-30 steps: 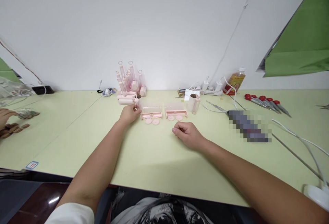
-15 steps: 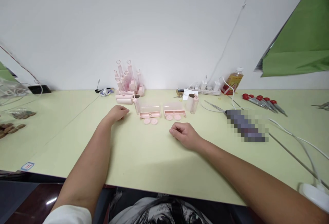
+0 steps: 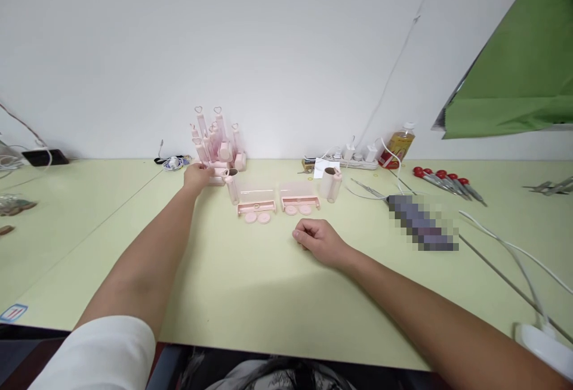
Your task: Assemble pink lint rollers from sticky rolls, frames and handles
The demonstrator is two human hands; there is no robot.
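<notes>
My left hand is stretched out to the pile of pink plastic tubes and heart-topped sticks at the back of the pale green table. Its fingers are curled on a pink tube lying at the foot of the pile. My right hand rests on the table in a loose fist with nothing in it. Just beyond it lie two pink trays with clear lids and small pink discs. A pink tube stands upright left of the trays.
Two pale cylinders stand right of the trays. Behind them are a power strip and a bottle. Red-handled screwdrivers, a blurred dark object and white cables lie to the right. Green cloth hangs above.
My left hand let go of the upright tube beside the trays, drew back left, then reached further back to the pink pile. My right hand stayed still. The view shifted right.
</notes>
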